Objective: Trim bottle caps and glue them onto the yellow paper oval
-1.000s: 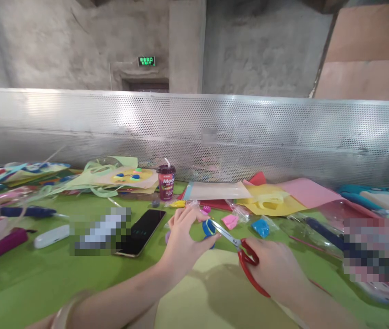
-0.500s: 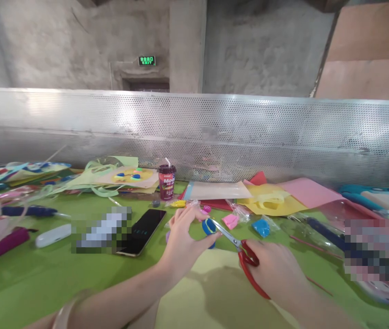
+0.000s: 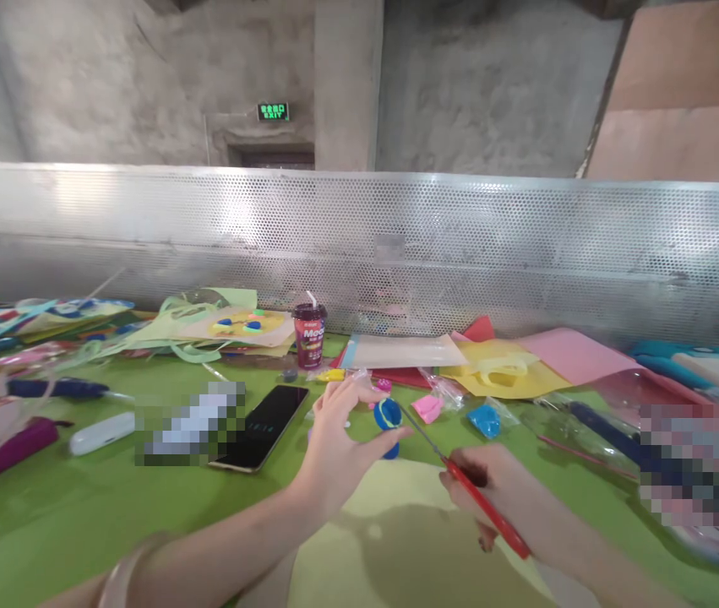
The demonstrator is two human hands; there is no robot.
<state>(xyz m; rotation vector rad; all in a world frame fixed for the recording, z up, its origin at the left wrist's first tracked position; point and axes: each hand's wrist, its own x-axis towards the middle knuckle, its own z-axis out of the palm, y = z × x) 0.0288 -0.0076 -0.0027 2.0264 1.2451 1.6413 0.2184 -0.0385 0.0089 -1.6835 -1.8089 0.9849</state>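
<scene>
My left hand [image 3: 340, 443] pinches a small blue round piece with a yellow mark [image 3: 388, 415] between thumb and fingers, above the green table [image 3: 80, 498]. My right hand [image 3: 498, 494] grips red-handled scissors [image 3: 460, 481], whose blades point up-left and meet the blue piece. Under both hands lies a pale yellow sheet [image 3: 410, 549].
A black phone [image 3: 261, 426] lies left of my hands, a dark red drink cup [image 3: 309, 335] behind it. Pink [image 3: 426, 409] and blue [image 3: 484, 420] clay bags, coloured papers [image 3: 524, 359], pens and paper scraps crowd the table. A perforated metal panel [image 3: 524, 245] walls off the far edge.
My right hand has rolled so the scissors now show edge-on and the handle loops are hidden. My left hand keeps the blue piece at about the same spot.
</scene>
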